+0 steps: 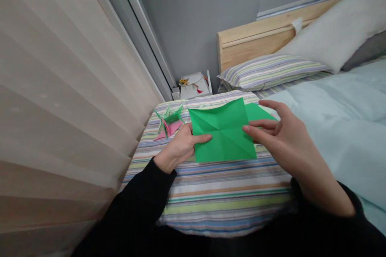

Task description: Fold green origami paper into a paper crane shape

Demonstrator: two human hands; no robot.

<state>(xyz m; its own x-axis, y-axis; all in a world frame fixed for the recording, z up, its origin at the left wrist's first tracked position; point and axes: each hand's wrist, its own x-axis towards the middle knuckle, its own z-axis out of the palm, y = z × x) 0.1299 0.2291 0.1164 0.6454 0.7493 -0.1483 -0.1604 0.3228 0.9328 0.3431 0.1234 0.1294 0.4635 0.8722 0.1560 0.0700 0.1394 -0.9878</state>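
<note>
A creased green paper square (223, 132) lies on the striped bed sheet (217, 192). My left hand (179, 147) grips its left edge, thumb on top and fingers curled under. My right hand (282, 134) rests at the right edge with its fingers stretched out, fingertips touching the paper. A second green sheet (256, 111) peeks out behind the first. Both my sleeves are black.
Folded green and pink paper figures (169, 122) lie on the sheet to the left. A striped pillow (268, 71) and a white pillow (337, 30) lean on the wooden headboard (250, 42). A pale blue duvet (346, 128) covers the right. A white box (194, 85) sits by the wall; blinds (60, 108) hang left.
</note>
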